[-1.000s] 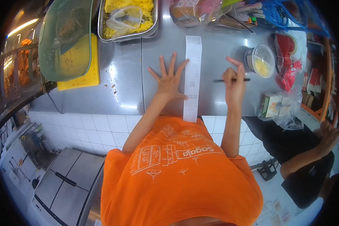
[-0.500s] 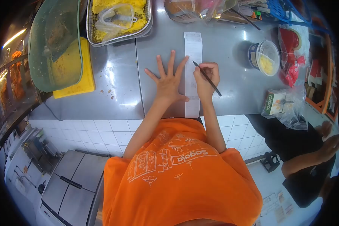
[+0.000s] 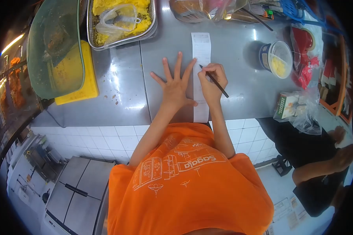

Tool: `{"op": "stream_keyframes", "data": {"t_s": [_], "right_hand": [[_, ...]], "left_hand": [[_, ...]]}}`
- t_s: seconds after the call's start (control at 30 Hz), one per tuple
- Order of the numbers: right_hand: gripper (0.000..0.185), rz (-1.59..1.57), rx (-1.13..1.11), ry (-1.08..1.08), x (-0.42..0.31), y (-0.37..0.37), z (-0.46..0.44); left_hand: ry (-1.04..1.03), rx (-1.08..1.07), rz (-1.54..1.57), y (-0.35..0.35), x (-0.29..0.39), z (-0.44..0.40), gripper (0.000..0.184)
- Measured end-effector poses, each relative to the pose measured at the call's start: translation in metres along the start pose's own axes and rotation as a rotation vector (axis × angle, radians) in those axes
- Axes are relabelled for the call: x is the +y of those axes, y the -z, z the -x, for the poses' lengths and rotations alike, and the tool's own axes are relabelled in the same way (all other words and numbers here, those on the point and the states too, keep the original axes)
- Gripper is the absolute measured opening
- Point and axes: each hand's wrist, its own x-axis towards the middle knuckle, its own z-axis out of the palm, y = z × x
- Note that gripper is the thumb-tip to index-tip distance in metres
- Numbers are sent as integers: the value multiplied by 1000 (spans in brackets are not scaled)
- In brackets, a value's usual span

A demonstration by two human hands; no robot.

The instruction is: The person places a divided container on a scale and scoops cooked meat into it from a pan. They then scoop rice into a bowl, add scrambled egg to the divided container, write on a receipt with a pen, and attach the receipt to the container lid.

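A long, narrow paper receipt lies on the steel counter in front of me. My left hand is flat with its fingers spread wide, its index fingertip and thumb at the paper's left edge. Held between the fingers of my right hand is a dark pencil, though it may be a thin pen. Its tip points at the upper half of the receipt. Any marks on the paper are too small to read.
At the left stand a green translucent tub and a yellow board. A metal tray holds yellow food. On the right are a plastic cup, a bagged box and a person in black.
My right hand has moved slightly left and down along the receipt with the pencil. My left hand stays in place.
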Motion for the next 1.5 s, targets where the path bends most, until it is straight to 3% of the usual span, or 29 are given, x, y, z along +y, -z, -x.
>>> {"op": "stream_keyframes", "data": {"t_s": [0.17, 0.27, 0.4, 0.7, 1.0, 1.2, 1.5], "right_hand": [[17, -80, 8, -10, 4, 2, -1], [17, -22, 136, -32, 2, 12, -4], [15, -66, 27, -61, 7, 18, -9], [14, -104, 103, -46, 9, 15, -7], [13, -2, 0, -82, 6, 21, -3], [14, -144, 108, -132, -4, 21, 1], [13, -48, -28, -111, 9, 29, 1]], "left_hand": [[-6, 4, -3, -1, -1, -1, 138], [1, 2, -9, 0, 0, -1, 138], [7, 0, -15, -2, 0, -1, 138], [1, 46, 13, -3, 0, -1, 138], [3, 51, 6, -4, 0, -1, 138], [-7, 68, 2, -5, -1, -1, 138], [-15, 76, 5, -5, 0, 1, 138]]}}
